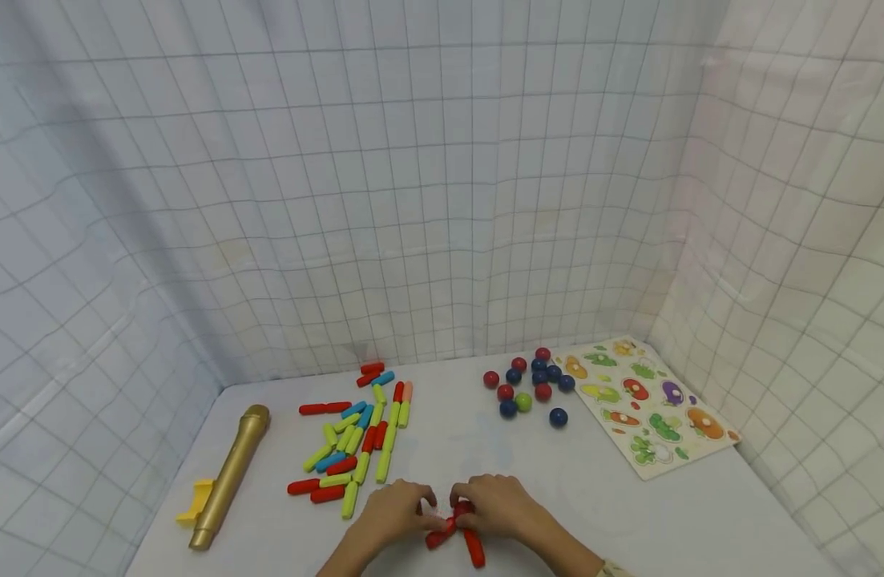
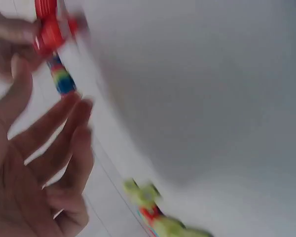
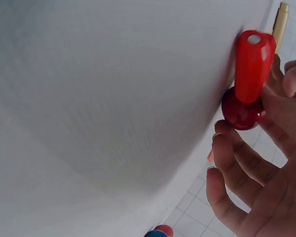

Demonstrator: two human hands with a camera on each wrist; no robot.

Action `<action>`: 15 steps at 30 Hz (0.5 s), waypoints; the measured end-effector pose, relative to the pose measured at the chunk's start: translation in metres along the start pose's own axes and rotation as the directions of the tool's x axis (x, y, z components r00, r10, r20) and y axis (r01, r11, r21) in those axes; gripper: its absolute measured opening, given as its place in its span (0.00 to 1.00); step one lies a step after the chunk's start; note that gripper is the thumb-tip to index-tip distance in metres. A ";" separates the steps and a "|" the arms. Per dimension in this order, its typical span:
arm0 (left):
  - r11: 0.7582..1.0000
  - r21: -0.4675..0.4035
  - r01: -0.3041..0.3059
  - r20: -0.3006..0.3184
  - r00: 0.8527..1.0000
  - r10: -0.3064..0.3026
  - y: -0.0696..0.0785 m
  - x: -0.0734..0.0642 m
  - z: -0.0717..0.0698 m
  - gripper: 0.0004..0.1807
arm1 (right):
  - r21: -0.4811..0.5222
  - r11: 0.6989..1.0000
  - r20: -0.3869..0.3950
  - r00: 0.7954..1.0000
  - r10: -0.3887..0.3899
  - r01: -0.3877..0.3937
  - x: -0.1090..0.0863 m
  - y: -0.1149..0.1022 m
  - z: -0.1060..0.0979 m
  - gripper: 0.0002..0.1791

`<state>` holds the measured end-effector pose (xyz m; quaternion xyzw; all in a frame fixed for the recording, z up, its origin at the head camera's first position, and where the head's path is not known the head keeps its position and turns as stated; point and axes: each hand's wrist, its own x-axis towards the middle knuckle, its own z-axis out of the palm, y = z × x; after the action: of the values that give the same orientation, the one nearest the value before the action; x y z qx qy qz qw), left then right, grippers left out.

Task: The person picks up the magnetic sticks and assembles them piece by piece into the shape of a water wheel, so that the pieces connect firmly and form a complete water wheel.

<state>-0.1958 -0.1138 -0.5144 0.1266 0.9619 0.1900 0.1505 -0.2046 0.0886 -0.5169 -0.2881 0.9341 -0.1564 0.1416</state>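
Note:
My right hand (image 1: pixel 498 503) pinches a dark red ball (image 3: pixel 239 114) between thumb and fingertips. Against the ball lies a short red rod (image 3: pixel 252 69), a pale round spot on its end. In the head view one red rod (image 1: pixel 474 549) points toward me below the right hand, and another red rod (image 1: pixel 436 540) slants beside the left thumb. My left hand (image 1: pixel 397 513) faces the right one, its fingers bent loosely. The left wrist view shows a gap between left thumb and fingers (image 2: pixel 81 111), close to the blurred red pieces (image 2: pixel 52 33).
Left of the hands lie many lime, red and blue rods (image 1: pixel 351 439). Farther left are a gold microphone-shaped stick (image 1: pixel 232 477) and a yellow bracket (image 1: pixel 196 501). Red, blue and green balls (image 1: pixel 523 401) gather at back right, beside a vegetable puzzle board (image 1: pixel 615 437). Gridded cloth walls (image 1: pixel 413 200) surround the table.

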 end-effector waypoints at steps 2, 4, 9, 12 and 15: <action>0.995 0.014 0.096 -0.101 0.990 -0.094 -0.011 0.005 -0.008 0.15 | 0.004 1.000 0.011 1.000 0.015 -0.015 -0.001 0.000 -0.001 0.11; 0.977 0.056 0.205 -0.213 0.959 -0.189 -0.021 0.011 -0.014 0.17 | 0.021 0.999 0.013 0.999 0.040 -0.040 -0.002 0.000 -0.003 0.14; 0.932 0.128 0.339 -0.283 0.913 -0.293 -0.039 0.022 -0.016 0.27 | 0.042 0.994 -0.021 0.995 0.099 -0.098 -0.003 0.003 -0.006 0.16; 0.922 0.204 0.329 -0.303 0.917 -0.260 -0.043 0.024 -0.012 0.23 | 0.043 0.993 -0.024 0.994 0.109 -0.108 -0.001 0.005 -0.007 0.13; 0.905 0.290 0.310 -0.345 0.916 -0.204 -0.044 0.024 -0.010 0.17 | 0.049 0.992 -0.015 0.993 0.117 -0.116 0.000 0.008 -0.007 0.13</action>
<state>-0.2294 -0.1495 -0.5297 -0.0099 0.9998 0.0173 -0.0005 -0.2112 0.0958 -0.5133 -0.2282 0.9465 -0.1726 0.1490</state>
